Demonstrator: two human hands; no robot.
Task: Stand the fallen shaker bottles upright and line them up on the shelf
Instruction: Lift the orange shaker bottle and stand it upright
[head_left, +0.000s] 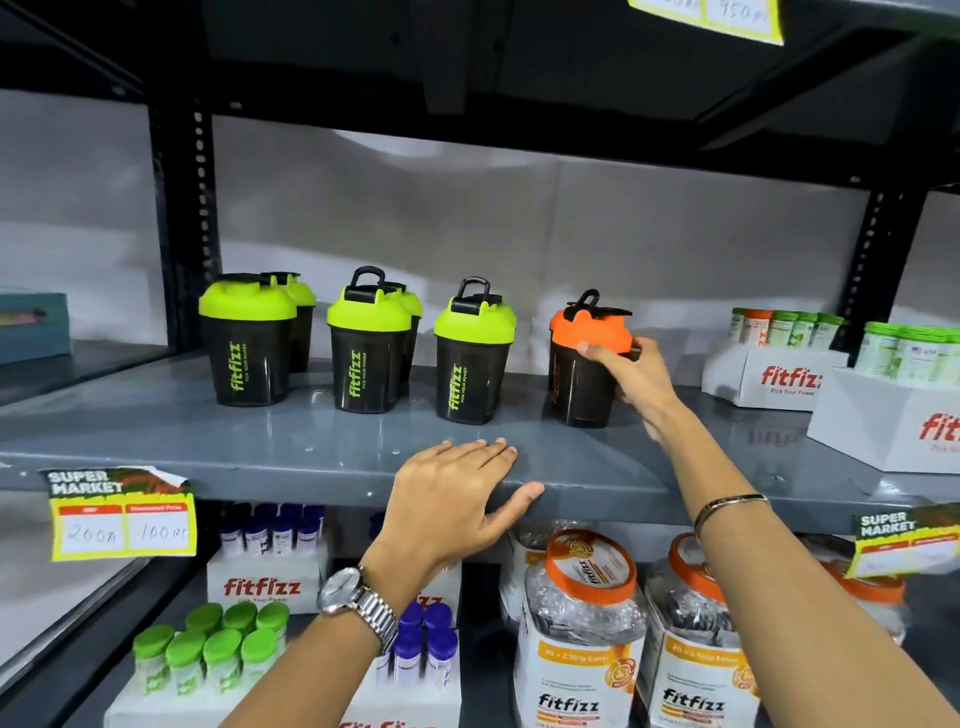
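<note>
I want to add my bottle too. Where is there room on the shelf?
Bare grey metal shelf lies left of the green-lidded black shaker bottles, and along the front edge. The right end is crowded: orange-lidded black shaker, right hand, white boxes.

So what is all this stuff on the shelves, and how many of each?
Green-lidded shaker bottles: at least five, black bodies, upright on the grey middle shelf; three in front, others behind.
Orange-lidded shaker bottle: one, black body, upright, right end of the row.
White display boxes of green-capped tubes: two, right of the shakers.
Price tags: two yellow on the shelf edge, one above.
Clear jars with orange lids: at least three, lower shelf, right.
Green-capped tubes: about eight, lower left.
Purple-capped tubes: several, lower middle.
Left hand: flat on the shelf edge, wristwatch on.
Right hand: gripping the orange-lidded shaker bottle; bracelet on.
</note>
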